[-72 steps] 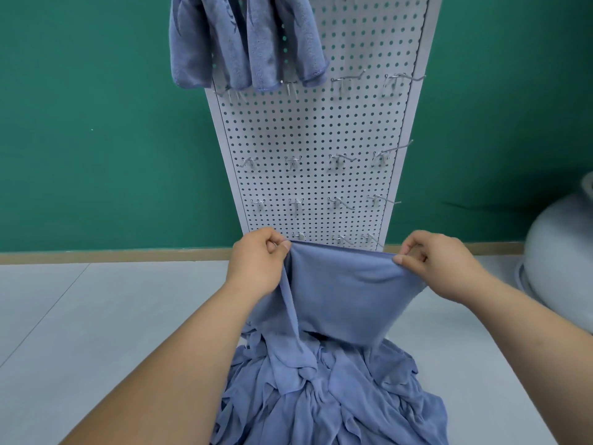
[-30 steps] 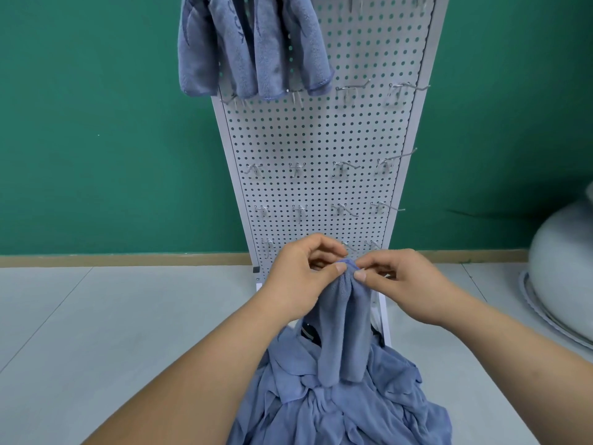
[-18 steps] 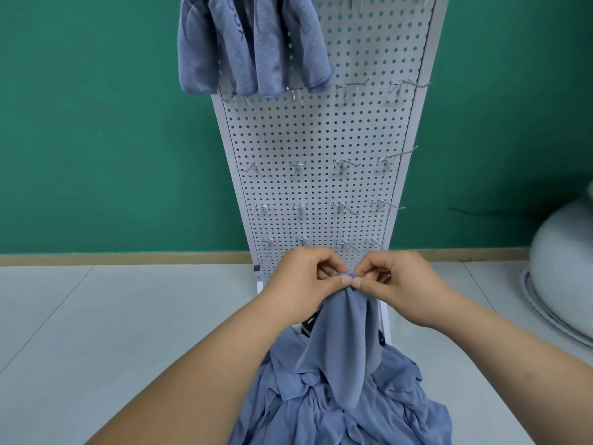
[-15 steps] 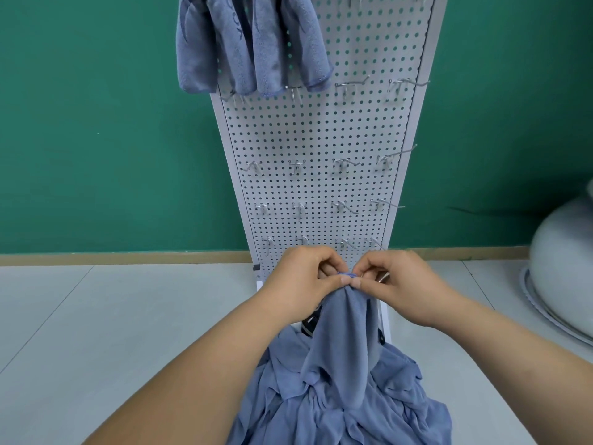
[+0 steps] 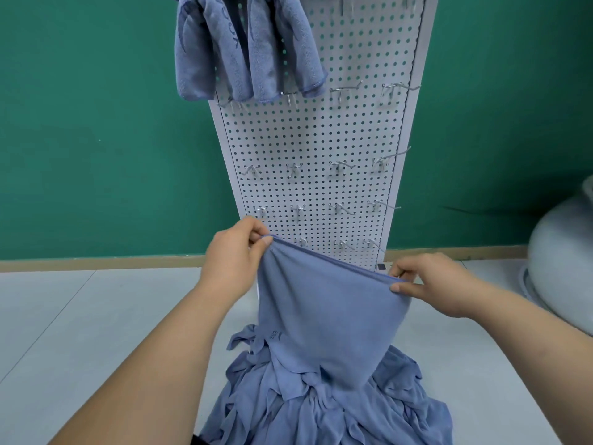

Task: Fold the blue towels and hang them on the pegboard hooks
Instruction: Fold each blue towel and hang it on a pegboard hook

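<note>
Fingers [image 5: 255, 225] of the left hand [image 5: 231, 261] pinch a towel [image 5: 327, 316] corner at frame centre; the right hand [image 5: 430, 284] pinches the other, lower. Both forearms reach forward.

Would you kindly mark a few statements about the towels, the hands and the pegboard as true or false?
1. The left hand and right hand both pinch the top edge of one blue towel. True.
2. Below it lies a heap of towels. True.
3. No towel hangs on the pegboard yet. False: folded towels hang at its top left.
4. The wall is red. False: it is green.
</note>
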### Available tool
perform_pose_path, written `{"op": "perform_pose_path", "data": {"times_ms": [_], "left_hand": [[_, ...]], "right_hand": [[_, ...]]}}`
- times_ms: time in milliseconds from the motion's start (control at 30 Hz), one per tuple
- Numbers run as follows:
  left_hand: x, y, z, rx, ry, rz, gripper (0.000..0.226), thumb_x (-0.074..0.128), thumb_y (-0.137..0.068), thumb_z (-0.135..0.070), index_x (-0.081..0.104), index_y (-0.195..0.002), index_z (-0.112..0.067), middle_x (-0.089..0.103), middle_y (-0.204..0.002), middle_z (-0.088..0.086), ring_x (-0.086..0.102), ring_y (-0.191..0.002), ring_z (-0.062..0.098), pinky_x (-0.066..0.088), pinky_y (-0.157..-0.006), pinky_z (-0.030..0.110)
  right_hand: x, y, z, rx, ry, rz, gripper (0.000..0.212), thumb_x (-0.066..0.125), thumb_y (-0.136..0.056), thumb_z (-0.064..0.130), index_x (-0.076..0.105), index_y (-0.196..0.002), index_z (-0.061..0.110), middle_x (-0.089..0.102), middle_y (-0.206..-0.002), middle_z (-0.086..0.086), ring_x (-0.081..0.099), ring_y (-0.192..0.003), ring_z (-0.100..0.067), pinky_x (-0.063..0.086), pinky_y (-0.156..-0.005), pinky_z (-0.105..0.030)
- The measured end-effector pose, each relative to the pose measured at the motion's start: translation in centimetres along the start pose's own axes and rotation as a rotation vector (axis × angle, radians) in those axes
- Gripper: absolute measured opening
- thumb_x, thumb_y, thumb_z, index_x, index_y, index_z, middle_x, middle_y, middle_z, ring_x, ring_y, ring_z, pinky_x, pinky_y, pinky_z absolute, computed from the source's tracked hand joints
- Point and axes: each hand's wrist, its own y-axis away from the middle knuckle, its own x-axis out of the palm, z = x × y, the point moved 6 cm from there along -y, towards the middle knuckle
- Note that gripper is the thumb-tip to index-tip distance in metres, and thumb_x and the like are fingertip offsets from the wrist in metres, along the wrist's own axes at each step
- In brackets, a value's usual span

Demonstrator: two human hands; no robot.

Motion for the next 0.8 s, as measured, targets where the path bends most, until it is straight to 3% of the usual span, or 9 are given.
{"op": "perform_pose_path", "data": {"times_ms": [100,233,333,433,500,567,667,800], "left_hand": [[-1.5,-0.2,2.5,-0.083,-0.042,-0.078,0.009,0.07,-0.099,-0.024,0.064,-0.094,-0.028,0.066,-0.081,-0.014,0.062,-0.078,0.007,0.053,-0.074,0.036],[-1.9,-0.1,3.8,-0.106,-0.067,-0.08,0.009,0.071,-0.098,-0.019,0.069,-0.096,-0.028,0.067,-0.08,-0.012,0.063,-0.077,0.013,0.052,-0.073,0.035],[-1.9,0.0,4.2,-0.117,-0.123,-0.06,0.011,0.071,-0.099,-0.019,0.077,-0.104,-0.026,0.071,-0.083,-0.01,0.065,-0.081,0.02,0.051,-0.077,0.033],[-2.3,0.1,4.6,-0.134,-0.161,-0.081,0.01,0.069,-0.1,-0.02,0.078,-0.099,-0.025,0.073,-0.082,-0.008,0.067,-0.083,0.023,0.053,-0.076,0.034],[-2.4,0.1,4.4,-0.149,-0.176,-0.088,0.009,0.069,-0.1,-0.023,0.077,-0.098,-0.026,0.071,-0.08,-0.011,0.065,-0.081,0.021,0.049,-0.072,0.032],[-2.0,0.2,3.7,-0.124,-0.2,-0.08,0.008,0.069,-0.1,-0.024,0.077,-0.099,-0.026,0.072,-0.081,-0.012,0.064,-0.08,0.021,0.047,-0.07,0.031],[-1.8,0.2,3.0,-0.073,-0.267,-0.061,0.008,0.07,-0.1,-0.023,0.077,-0.1,-0.024,0.077,-0.089,-0.005,0.066,-0.083,0.026,0.052,-0.072,0.036],[-2.0,0.2,3.1,-0.061,-0.312,-0.038,0.007,0.071,-0.099,-0.026,0.077,-0.099,-0.024,0.077,-0.095,-0.003,0.067,-0.086,0.028,0.055,-0.075,0.04]], "right_hand": [[-1.4,0.6,-1.3,0.048,0.058,-0.064,0.013,0.076,-0.092,0.048,0.07,-0.084,0.04,0.069,-0.082,0.021,0.064,-0.085,-0.007,0.054,-0.076,-0.033],[-3.7,1.6,-0.7,-0.035,0.02,-0.186,0.014,0.076,-0.086,0.058,0.073,-0.081,0.045,0.068,-0.079,0.026,0.057,-0.089,-0.001,0.049,-0.073,-0.029],[-4.3,2.3,0.4,-0.097,-0.072,-0.172,0.021,0.074,-0.082,0.066,0.075,-0.079,0.046,0.068,-0.093,0.028,0.056,-0.096,-0.002,0.046,-0.077,-0.026],[-4.5,2.5,-0.1,-0.062,0.09,-0.216,0.03,0.06,-0.084,0.075,0.073,-0.081,0.049,0.057,-0.106,0.027,0.05,-0.101,-0.002,0.048,-0.079,-0.031],[-4.6,2.5,-1.1,0.071,0.261,-0.281,0.025,0.057,-0.092,0.068,0.074,-0.094,0.05,0.051,-0.111,0.023,0.047,-0.101,-0.01,0.051,-0.074,-0.035],[-5.0,2.6,-1.3,0.171,0.338,-0.383,0.019,0.06,-0.099,0.055,0.076,-0.102,0.047,0.056,-0.111,0.018,0.05,-0.099,-0.016,0.05,-0.07,-0.034],[-6.3,2.8,-0.5,0.122,0.218,-0.581,0.016,0.068,-0.097,0.043,0.081,-0.098,0.035,0.072,-0.102,0.013,0.06,-0.083,-0.02,0.054,-0.068,-0.037],[-7.8,3.8,-0.4,0.083,0.125,-0.665,0.008,0.076,-0.089,0.045,0.08,-0.089,0.038,0.072,-0.085,0.013,0.057,-0.065,-0.016,0.054,-0.062,-0.037]]}}
